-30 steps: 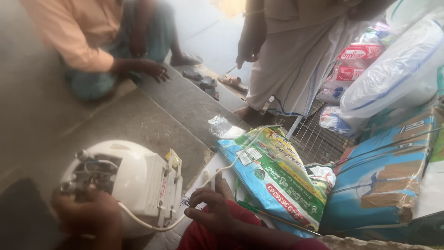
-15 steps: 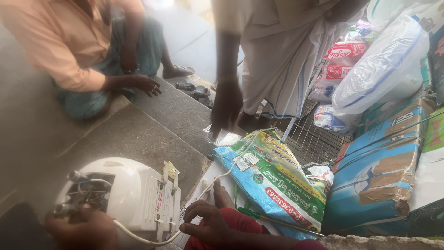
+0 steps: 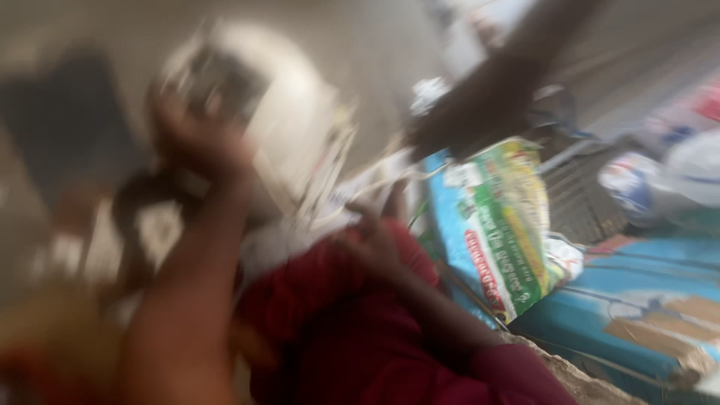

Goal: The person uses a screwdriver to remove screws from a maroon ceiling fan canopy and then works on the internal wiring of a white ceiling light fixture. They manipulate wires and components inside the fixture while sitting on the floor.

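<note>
Blur smears everything. Left hand (image 3: 199, 142) rests on the white domed appliance (image 3: 270, 112) at ten o'clock, its grip impossible to tell. Right hand (image 3: 371, 240) lies at centre by the white cord (image 3: 390, 176), fingers loosely curled, apparently holding nothing. Steadying the appliance seems the step; a firmer hold would help.

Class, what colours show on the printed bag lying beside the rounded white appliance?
The printed bag is mainly green with a blue edge and a red band; head view, though blurred.
</note>
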